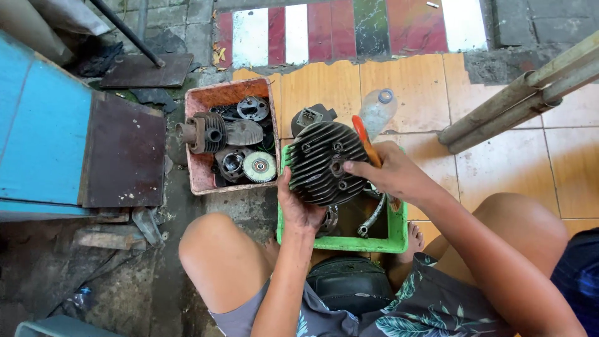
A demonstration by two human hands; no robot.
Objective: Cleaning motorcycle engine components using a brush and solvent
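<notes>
**Inspector:** Report the hands and what they hold.

**Operator:** I see my left hand [298, 209] closed under the lower edge of a dark finned cylinder head [326, 163], thumb up on the fins, carrying its weight. My right hand [388, 175] grips an orange-handled brush [364, 142], with fingertips resting on the head's right side, near its centre holes.

**Inspector:** Location of the part?

**Operator:** It is held tilted above the green tub [393, 234], which sits on the floor between my knees. Inside the tub, at about 5 o'clock from the head, lies a curved metal pipe [371, 219].

**Inspector:** Surroundings?

**Operator:** At 9 o'clock from the head, a reddish tray [194, 181] holds engine parts, among them a finned cylinder [206, 132] and a round silvery disc [259, 166]. At 1 o'clock stands a clear plastic bottle [377, 110] on the orange floor tiles [499, 162].

**Inspector:** Your judgement on doing this step well?

**Operator:** I judge it a cleaning pass. I would keep the head over the tub so dirt drops inside, run the bristles along the fin channels rather than across them, and brace firmly with the left palm, since the fin edges look thin. Whether the bristles are touching metal I cannot tell; my hand hides them.
</notes>
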